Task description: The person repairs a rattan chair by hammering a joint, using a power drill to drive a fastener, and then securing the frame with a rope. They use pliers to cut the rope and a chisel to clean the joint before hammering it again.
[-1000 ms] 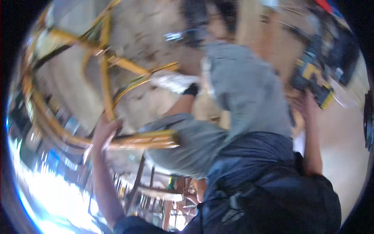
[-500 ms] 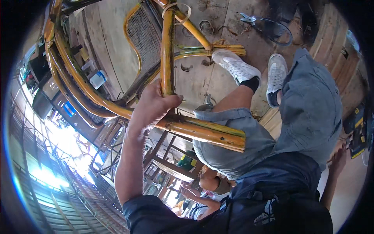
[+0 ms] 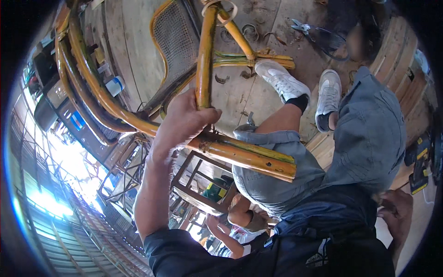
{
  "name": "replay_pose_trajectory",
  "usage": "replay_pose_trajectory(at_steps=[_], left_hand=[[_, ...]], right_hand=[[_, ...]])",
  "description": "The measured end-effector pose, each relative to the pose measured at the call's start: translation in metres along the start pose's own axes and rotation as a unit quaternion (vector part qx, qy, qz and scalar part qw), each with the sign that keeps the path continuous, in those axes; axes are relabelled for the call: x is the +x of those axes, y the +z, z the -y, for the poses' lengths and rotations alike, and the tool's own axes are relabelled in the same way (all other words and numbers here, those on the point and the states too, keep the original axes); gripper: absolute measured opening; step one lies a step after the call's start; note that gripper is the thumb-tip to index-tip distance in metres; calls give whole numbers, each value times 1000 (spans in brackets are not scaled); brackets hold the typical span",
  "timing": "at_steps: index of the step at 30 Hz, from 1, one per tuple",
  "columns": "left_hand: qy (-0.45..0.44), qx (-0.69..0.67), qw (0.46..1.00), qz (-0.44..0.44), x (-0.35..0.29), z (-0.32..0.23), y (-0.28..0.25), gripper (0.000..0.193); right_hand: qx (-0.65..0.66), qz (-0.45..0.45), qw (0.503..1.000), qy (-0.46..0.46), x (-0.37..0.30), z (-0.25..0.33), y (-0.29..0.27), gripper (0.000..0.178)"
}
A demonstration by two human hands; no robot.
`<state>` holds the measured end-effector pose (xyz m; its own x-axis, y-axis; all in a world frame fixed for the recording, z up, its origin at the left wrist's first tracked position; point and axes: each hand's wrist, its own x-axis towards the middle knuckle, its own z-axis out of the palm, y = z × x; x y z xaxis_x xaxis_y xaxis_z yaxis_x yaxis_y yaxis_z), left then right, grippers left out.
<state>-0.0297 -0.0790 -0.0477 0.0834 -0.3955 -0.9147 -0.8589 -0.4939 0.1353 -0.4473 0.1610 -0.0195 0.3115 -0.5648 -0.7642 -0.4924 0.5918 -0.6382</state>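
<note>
Plank floor (image 3: 230,99) ran under everything. Glossy yellow-brown pole frame (image 3: 205,55) took up the L half, paired-pole end over the L thigh; touching or not, couldn't tell. Woven panel (image 3: 175,41) stood behind it; same piece or separate, unclear.

L hand (image 3: 187,115) had a closed grip round the frame where the upright met the paired poles, no gap visible. R hand (image 3: 397,212) hung by the R hip, fingers part-curled; couldn't tell if it held anything.

Risks: w/ only one hand on it, frame could've tipped or twisted if the wrist slackened, cut end knocking the leg. Its foot was right by a shoe, so a drop might pinch toes. Pliers on the floor: trip hazard if stepped on.

Counts: 1 frame, 1 woven panel, 2 white shoes (image 3: 281,78), 2 own hands, 1 pr. pliers (image 3: 301,27). Yellow-black power tool(s) (image 3: 420,177), far R: 1 or 2, unclear.
</note>
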Motion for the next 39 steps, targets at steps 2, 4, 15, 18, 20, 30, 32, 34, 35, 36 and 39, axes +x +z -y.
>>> replay_pose_trajectory(at_steps=[2,4,15,18,20,30,32,34,35,36,39], left_hand=[[-5,21,999,-29,-1,1,0,30],[14,27,999,-42,1,11,-1,30],[-13,-15,1000,-22,1,12,1,32],[-32,-6,999,-29,-1,3,1,33],[-35,-4,999,-28,0,4,1,33],[-18,-10,999,-27,3,12,0,34],[-21,-5,1000,-19,3,12,-1,33],[-30,0,1000,-7,2,12,-2,34],[-30,-3,1000,-6,2,13,-2,34],[-29,-6,1000,-5,1,13,-1,33],[-23,-5,1000,-4,2,10,-1,33]], right_hand=[[86,-23,995,-50,41,13,21,32],[224,45,973,32,73,32,31,31],[181,412,892,51,235,100,66,29],[-117,408,903,-57,249,98,83,26],[-148,355,909,-160,251,93,94,24],[-24,271,922,-275,268,105,120,23],[4,238,919,-314,267,105,126,22],[6,232,919,-319,266,108,130,20],[-8,235,916,-324,266,111,130,20],[-21,238,914,-329,266,115,130,19],[-38,220,920,-322,266,113,137,16]])
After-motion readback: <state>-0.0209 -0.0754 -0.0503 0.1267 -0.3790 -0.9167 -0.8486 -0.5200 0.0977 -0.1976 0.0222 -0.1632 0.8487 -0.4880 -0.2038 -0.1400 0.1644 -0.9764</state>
